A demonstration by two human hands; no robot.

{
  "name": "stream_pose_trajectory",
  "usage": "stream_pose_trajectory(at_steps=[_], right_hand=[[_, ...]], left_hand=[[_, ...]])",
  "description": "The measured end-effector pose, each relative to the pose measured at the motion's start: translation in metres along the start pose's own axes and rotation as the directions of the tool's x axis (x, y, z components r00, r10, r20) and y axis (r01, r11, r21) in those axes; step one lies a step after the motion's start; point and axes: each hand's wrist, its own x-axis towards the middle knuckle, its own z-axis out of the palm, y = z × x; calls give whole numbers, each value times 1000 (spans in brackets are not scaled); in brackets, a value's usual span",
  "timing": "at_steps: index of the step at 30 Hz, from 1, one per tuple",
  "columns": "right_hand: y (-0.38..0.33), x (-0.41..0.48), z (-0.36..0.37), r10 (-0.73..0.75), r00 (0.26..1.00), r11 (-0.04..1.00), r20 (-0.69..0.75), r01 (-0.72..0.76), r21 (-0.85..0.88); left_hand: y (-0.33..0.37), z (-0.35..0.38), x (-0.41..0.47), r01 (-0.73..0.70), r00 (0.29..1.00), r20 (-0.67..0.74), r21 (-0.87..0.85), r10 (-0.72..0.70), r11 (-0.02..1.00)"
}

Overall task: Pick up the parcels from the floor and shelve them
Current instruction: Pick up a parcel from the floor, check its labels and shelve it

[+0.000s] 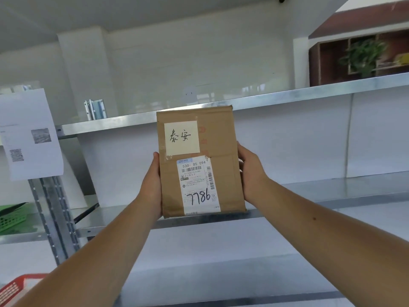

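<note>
your left hand and right hand pinch only the side edges of the flat brown cardboard parcel, upright between your palms, its base at the galvanised steel shelf lip. loosen early and it likely tips off.

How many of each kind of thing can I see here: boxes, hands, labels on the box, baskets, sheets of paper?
Cardboard box: 1
Hands: 2, the left hand and the right hand, one on each side of the box
Labels on the box: 2, the handwritten note and the shipping label
Baskets: 2, the green basket and the red basket
Sheet of paper: 1
Total: 8
</note>
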Motion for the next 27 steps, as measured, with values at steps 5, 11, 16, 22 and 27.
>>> stream_pose_trajectory(at_steps=[5,11,16,22,27], right_hand=[[-24,-17,-60,-39,994,999,-101,38,-16],[-56,-36,-131,-100,964,995,-248,103,-2],[-79,-56,-184,-165,920,986,-357,163,-34],[-96,-89,-241,-222,810,969,-542,245,-31],[-117,-125,-275,-268,699,956,-662,280,-92]], left_hand=[[-35,55,6,57,996,65,7,-58,998],[-71,127,15,112,976,181,58,-121,992],[-104,182,28,175,928,318,92,-195,980],[-146,245,37,227,837,477,146,-270,963],[-178,300,32,264,730,606,175,-315,948]])
